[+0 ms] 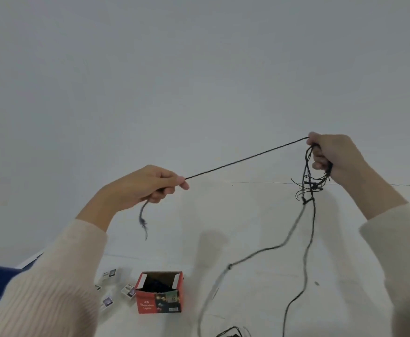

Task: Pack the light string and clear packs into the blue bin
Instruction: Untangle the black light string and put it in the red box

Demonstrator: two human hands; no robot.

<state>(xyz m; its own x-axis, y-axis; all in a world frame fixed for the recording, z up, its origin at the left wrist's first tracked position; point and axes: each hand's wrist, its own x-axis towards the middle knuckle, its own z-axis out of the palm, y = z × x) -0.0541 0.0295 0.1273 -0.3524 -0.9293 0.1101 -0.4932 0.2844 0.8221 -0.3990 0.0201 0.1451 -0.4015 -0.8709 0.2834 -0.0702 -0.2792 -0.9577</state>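
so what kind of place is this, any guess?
Probably a bare indoor room or staging space; hard to say more. A plain white wall meets a white floor or table surface, on which sit an opened red LED decoration lights box and small clear packs. Both hands hold a black light string.

Soft, even light is filling the scene, casting faint grey shadows on the pale floor (260,239). The hanging light string (294,229) is smearing with motion blur; edges are bowing slightly.

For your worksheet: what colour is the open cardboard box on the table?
Red box, with a dark inside; head view.
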